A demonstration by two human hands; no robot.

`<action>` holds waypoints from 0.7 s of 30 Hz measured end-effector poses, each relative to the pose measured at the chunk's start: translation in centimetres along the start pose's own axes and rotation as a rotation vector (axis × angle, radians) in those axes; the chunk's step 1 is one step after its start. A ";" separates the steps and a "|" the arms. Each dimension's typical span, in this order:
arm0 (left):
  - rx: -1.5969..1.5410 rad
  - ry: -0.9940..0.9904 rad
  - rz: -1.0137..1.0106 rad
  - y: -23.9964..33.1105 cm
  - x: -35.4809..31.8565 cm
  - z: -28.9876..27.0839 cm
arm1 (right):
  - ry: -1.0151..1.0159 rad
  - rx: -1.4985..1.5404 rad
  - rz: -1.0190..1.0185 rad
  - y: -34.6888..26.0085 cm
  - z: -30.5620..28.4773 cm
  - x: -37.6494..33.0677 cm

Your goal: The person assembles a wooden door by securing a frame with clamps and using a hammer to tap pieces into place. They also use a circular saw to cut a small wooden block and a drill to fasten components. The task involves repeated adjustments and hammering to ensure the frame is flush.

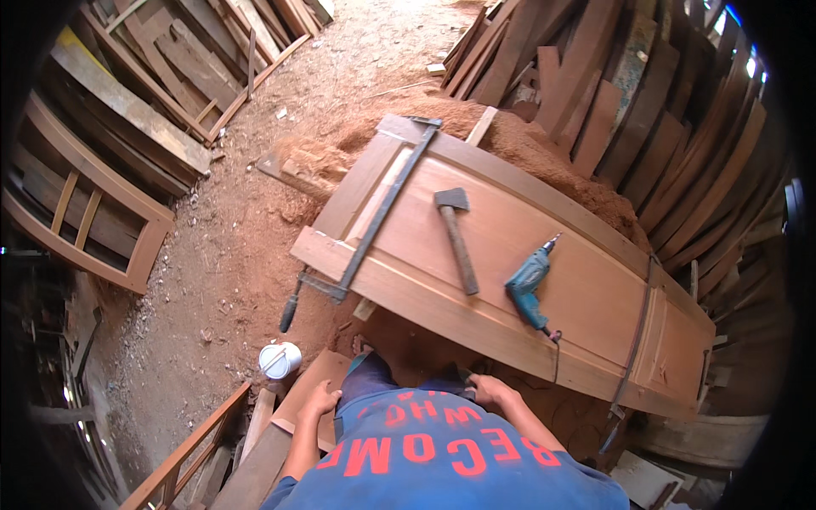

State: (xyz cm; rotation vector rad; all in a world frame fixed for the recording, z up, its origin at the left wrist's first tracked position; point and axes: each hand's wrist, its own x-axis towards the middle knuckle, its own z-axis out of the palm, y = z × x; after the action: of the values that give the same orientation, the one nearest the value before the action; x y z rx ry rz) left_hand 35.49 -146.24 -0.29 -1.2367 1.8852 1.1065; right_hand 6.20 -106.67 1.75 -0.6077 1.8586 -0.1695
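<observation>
My left hand rests beside my left thigh, over the edge of a brown board, its fingers loosely apart with nothing visible in them. At my right thigh, my right hand has its fingers towards the dark trousers; I see no tool in it. Ahead lies a panelled wooden door, raised above the ground. A hammer with a wooden handle and a teal power drill lie on it, both apart from my hands. A long bar clamp spans the door's left end, and a second clamp crosses its right part.
A white bucket stands on the dusty ground left of my legs. Sawdust is heaped behind the door. Upright planks crowd the far right; wooden frames lean at the left. Boards lie beside my left arm.
</observation>
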 end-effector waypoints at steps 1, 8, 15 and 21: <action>0.033 -0.002 -0.020 -0.3 -0.7 -2.4 | 0.029 0.023 -0.037 -3.0 -0.5 1.5; 0.031 0.140 0.131 -4.7 4.1 -15.0 | 0.061 0.156 -0.269 -20.8 -3.0 4.9; -0.069 0.265 0.201 3.6 7.6 -25.1 | -0.053 0.396 -0.476 -28.7 -5.5 8.2; -0.047 0.218 0.192 2.1 9.9 -28.6 | -0.193 0.425 -0.559 -37.4 -5.8 14.8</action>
State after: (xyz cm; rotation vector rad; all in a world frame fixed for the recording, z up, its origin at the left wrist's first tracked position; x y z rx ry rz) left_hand 28.47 -175.26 5.15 -1.2657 2.1916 1.1596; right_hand 9.43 -146.87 6.42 -0.7952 1.3706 -0.8214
